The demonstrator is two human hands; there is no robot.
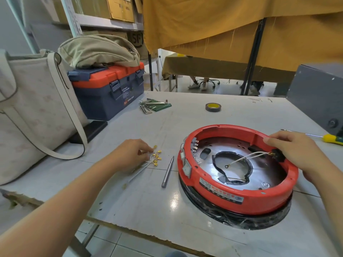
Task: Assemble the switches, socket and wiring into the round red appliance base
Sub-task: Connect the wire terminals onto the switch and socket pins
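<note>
The round red appliance base (232, 190) lies open side up on a black ring at the right of the table. Several switches (186, 165) sit in its left wall. My right hand (295, 153) grips the base's right rim, over a black socket (277, 154) with white wires (246, 157) that run to a ring terminal in the middle. My left hand (130, 153) pinches a bundle of white wires with brass terminals (155, 158) lying on the table to the left of the base.
A grey screwdriver bit (168, 172) lies between the wire bundle and the base. A yellow-handled screwdriver (330, 139), tape roll (213, 107) and hex keys (148, 106) lie farther back. A blue-and-orange toolbox (109, 93) and a white bag (33, 112) stand at left, a grey box (319, 97) at right.
</note>
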